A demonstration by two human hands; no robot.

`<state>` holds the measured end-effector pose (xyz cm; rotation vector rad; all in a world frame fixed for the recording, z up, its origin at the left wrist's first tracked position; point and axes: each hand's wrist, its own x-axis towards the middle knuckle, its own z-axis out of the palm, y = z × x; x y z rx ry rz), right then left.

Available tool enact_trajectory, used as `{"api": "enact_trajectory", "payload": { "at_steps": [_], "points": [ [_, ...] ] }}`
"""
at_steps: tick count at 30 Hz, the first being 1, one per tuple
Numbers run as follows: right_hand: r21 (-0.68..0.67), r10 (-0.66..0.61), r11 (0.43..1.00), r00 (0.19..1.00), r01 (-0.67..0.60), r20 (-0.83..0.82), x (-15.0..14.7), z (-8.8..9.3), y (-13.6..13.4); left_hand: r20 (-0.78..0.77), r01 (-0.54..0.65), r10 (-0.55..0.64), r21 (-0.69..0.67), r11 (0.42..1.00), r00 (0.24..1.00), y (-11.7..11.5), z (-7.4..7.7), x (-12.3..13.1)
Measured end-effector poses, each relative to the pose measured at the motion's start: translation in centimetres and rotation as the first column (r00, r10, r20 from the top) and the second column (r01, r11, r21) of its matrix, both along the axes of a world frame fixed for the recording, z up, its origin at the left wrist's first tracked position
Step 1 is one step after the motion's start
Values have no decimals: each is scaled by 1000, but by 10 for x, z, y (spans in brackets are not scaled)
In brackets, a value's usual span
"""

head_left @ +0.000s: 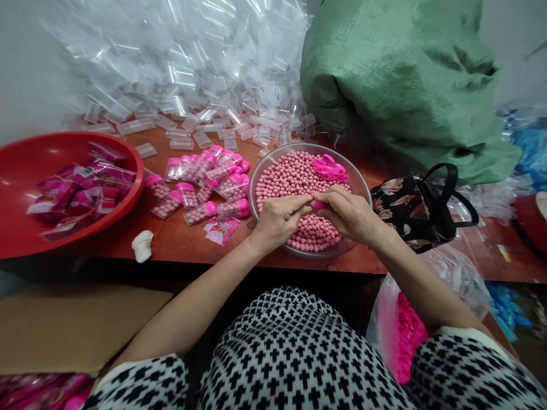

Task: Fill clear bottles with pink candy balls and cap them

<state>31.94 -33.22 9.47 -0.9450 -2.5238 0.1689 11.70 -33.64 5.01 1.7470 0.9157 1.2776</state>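
Both my hands meet over a metal bowl (361,185) filled with small pink candy balls (290,176). My left hand (280,219) pinches a small clear container that is mostly hidden by its fingers. My right hand (348,213) holds a pink cap (318,204) against that container. Several loose pink caps (330,168) lie on the candy at the bowl's far right. Filled, pink-capped containers (205,185) lie in a heap on the wooden table (179,239) left of the bowl.
A red basin (25,233) with pink packets sits at the left. Empty clear containers (192,74) are piled at the back, beside a green sack (405,85). A patterned bag (410,208) lies right of the bowl. A plastic bag of pink caps (408,336) hangs near my right arm.
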Motion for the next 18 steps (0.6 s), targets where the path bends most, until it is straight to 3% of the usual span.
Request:
{"api": "enact_trajectory", "payload": {
  "at_steps": [3,5,8,11,13,15,18],
  "points": [
    [-103,-65,993,987,50,-148,-2,1,8,155,16,11,-176,984,988,5,-1,2],
    [-259,-155,964,929,67,-335,-3,1,12,319,105,5,-327,939,948,9,-1,3],
    [-533,-287,842,762,-89,-581,1,0,11,528,256,36,-469,845,849,14,0,5],
    [-649,-383,718,635,-253,-671,9,-3,5,598,306,75,-509,805,798,14,0,5],
    [-681,-459,684,570,-263,-681,13,-5,3,581,284,74,-500,818,810,14,-1,6],
    [-692,-511,676,516,-252,-688,12,-6,4,527,225,49,-444,867,848,12,-2,7],
    [-738,-542,616,530,-277,-652,6,-4,9,398,127,1,-296,947,917,10,-4,8]
  ]
}}
